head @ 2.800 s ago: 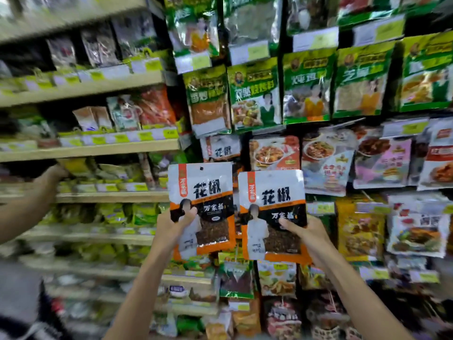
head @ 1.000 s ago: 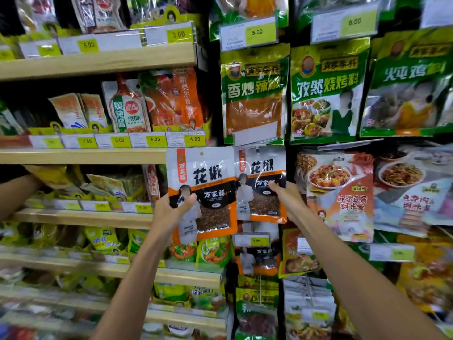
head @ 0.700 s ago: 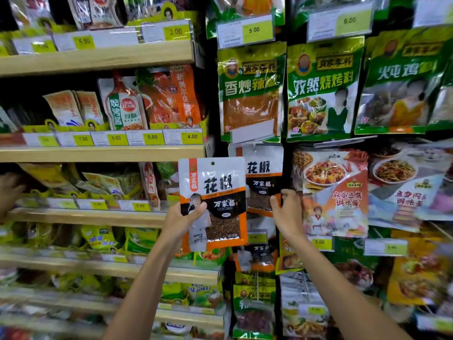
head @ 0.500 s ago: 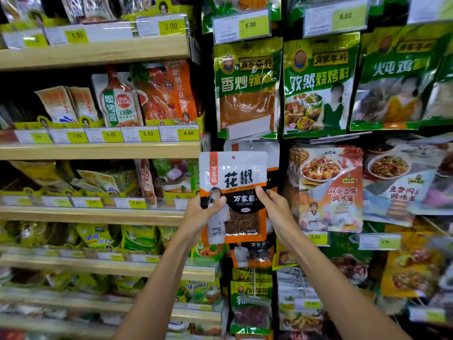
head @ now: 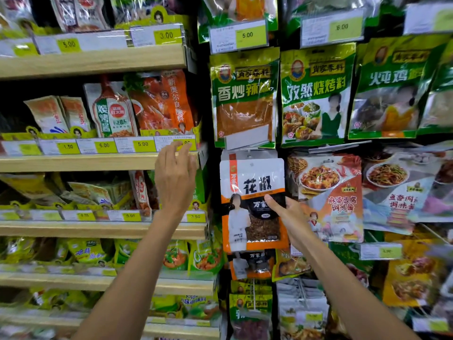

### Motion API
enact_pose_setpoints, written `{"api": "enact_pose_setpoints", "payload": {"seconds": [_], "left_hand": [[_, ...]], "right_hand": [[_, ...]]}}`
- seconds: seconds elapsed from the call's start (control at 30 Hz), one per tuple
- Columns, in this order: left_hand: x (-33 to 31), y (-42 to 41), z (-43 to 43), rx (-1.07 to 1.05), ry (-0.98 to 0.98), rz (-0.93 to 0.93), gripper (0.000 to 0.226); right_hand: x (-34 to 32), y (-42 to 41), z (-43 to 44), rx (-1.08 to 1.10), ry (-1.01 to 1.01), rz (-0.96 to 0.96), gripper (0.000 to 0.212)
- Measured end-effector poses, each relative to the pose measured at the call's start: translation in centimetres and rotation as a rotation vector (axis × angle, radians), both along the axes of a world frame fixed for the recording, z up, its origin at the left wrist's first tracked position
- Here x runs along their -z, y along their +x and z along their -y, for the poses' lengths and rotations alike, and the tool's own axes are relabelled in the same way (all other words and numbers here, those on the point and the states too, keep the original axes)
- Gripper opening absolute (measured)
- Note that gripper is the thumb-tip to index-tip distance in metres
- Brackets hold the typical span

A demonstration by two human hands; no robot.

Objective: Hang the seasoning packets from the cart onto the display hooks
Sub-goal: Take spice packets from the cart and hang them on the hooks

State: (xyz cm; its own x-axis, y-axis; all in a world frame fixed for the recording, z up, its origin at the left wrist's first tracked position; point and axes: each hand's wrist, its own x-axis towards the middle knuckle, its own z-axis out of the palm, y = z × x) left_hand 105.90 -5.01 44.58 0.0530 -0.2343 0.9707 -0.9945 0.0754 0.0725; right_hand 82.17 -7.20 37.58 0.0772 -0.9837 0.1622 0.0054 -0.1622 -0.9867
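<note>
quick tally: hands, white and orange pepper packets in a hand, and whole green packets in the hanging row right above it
hands: 2 (left hand, right hand)
pepper packet in the right hand: 1
whole green packets: 3
total: 6

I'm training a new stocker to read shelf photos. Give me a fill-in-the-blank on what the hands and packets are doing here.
The right hand holds the white-and-orange pepper packet with its ____ on the front. The left hand is open and grips ____. The pepper packet hangs directly ____ the green chilli powder packet. The yellow price tag above that green packet reads ____.
Missing words: thumb; nothing; below; 5.00.
</note>
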Motion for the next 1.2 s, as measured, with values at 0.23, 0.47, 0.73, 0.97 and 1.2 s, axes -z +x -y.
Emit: {"api": "enact_pose_setpoints", "payload": {"seconds": [0.23, 0.47, 0.73, 0.97, 1.2], "left_hand": [[1.3, 1.6, 1.9, -0.026, 0.011, 0.160, 0.021], [1.5, 1.9, 2.0, -0.012, 0.021, 0.163, 0.024], [1.6, 1.9, 2.3, 0.015, -0.009, 0.150, 0.024], [1.6, 1.9, 2.4, 0.030, -0.026, 0.147, 0.022], [1.3, 1.5, 1.7, 0.016, 0.045, 0.122, 0.023]], "right_hand": [[-1.4, 0.7, 1.7, 0.005, 0.001, 0.009, 0.058], [-1.0, 0.8, 2.3, 0.084, 0.014, -0.008, 0.030], [-1.5, 1.2, 2.4, 0.079, 0.042, 0.030, 0.030], [-1.6, 1.3, 3.7, 0.103, 0.099, 0.044, 0.030], [-1.9, 2.2, 5.8, 0.187, 0.087, -0.062, 0.051]]}}
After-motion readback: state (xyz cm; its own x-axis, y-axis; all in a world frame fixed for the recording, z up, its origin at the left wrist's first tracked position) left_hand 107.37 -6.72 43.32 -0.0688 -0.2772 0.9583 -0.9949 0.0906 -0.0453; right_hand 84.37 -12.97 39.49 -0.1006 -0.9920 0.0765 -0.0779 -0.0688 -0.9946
